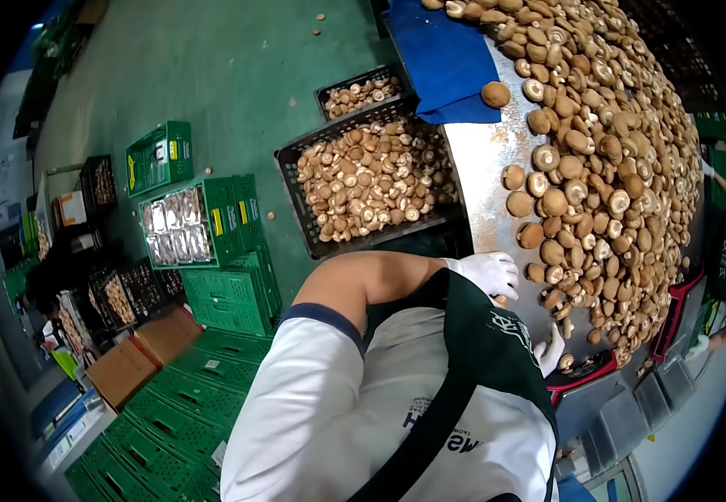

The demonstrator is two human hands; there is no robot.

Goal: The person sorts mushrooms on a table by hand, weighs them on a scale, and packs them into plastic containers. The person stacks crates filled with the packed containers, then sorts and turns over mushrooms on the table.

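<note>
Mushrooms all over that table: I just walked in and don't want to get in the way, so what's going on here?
Someone in a dark apron has both white-gloved hands at the edge of a metal table, by a large loose spread of mushrooms. The left hand is curled close to one small mushroom; its grip is unclear. The right hand is beside the spread, its hold unclear too. A black crate beside the table holds more mushrooms.

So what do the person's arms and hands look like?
The left hand and the right hand are both gloved in white. The left arm has a short, white, navy-edged sleeve, bare below it down to the glove. The right sleeve can't be seen clearly.
</note>
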